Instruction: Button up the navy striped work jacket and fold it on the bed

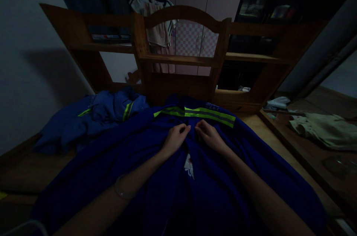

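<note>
A dark blue work jacket (pixel 251 161) with yellow-green reflective stripes (pixel 206 114) lies spread over the wooden surface in front of me. My left hand (pixel 176 137) pinches the jacket's fabric at its middle, fingers closed. My right hand (pixel 208 135) grips the fabric just beside it, fingers curled shut. The two hands almost touch. A small white label (pixel 189 166) shows on the jacket below the hands. A clear bangle (pixel 122 187) sits on my left wrist.
A second blue garment (pixel 95 120) with reflective stripes lies crumpled at the left. A wooden headboard with shelves (pixel 181 61) stands behind. A pale green garment (pixel 323 130) lies on the wood at the right. Clothes hang (pixel 158 31) in the background.
</note>
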`<state>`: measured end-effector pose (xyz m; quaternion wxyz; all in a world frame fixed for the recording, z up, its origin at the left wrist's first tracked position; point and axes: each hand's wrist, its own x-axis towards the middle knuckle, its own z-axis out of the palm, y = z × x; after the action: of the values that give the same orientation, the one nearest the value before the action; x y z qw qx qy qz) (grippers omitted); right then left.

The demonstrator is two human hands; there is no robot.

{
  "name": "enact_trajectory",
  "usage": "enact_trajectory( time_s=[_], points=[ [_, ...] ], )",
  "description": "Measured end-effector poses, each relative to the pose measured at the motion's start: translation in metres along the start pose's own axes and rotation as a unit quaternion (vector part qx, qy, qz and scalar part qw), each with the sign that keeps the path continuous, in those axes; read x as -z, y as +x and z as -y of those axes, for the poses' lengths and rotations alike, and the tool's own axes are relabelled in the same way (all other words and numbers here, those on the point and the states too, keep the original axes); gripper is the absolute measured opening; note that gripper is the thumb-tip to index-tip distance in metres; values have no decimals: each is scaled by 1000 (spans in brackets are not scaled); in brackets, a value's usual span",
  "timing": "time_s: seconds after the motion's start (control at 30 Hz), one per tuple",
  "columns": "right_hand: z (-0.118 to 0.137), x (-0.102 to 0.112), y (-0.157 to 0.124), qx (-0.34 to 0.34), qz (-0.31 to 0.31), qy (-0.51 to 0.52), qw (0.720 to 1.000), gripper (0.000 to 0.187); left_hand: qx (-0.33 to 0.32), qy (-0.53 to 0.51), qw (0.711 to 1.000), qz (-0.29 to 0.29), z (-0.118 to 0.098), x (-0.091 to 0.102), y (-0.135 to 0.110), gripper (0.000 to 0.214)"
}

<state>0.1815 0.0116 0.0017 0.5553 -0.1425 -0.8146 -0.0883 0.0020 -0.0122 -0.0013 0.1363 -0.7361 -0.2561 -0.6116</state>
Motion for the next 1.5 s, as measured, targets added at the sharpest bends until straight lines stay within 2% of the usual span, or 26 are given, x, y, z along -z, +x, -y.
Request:
enact_trajectory(
  time_s=[0.2, 0.3, 0.4, 0.5, 0.6, 0.67, 0.83, 1.03, 1.27, 1.5],
  points=[
    [-2, 0, 0, 3, 0, 3, 1000, 18, -20, 54, 998, -18, -6, 3, -4, 37],
    [-3, 0, 0, 1, -5, -3, 1000, 18, -9, 55, 998, -15, -5, 5, -5, 37],
    [-3, 0, 0, -8, -15, -7, 1000, 19, 42, -18, 998, 44, -1, 7, -3, 36],
    [-2, 1, 0, -12, -23, -5, 1000, 19, 115, -127, 980, 103, 2, 8, 1, 31],
    [-1, 2, 1, -8, -32, -5, 999, 17, 177, -196, 957, 118, 2, 10, 4, 31],
    [-1, 2, 2, -6, -30, -1, 1000, 15, 188, -211, 952, 115, 1, 10, 5, 31],
    [-4, 1, 2, -2, -26, 5, 1000, 13, 156, -204, 960, 114, 0, 10, 3, 27],
    [-4, 1, 1, -3, -22, 8, 1000, 12, 101, -152, 978, 100, 6, 9, 1, 34],
    [-2, 3, 1, -2, -23, -8, 1000, 11, 73, -66, 992, 84, 8, 7, 0, 44],
    [-2, 3, 1, 0, -21, -9, 1000, 13, 48, -57, 994, 84, 8, 6, -1, 39]
  ],
)
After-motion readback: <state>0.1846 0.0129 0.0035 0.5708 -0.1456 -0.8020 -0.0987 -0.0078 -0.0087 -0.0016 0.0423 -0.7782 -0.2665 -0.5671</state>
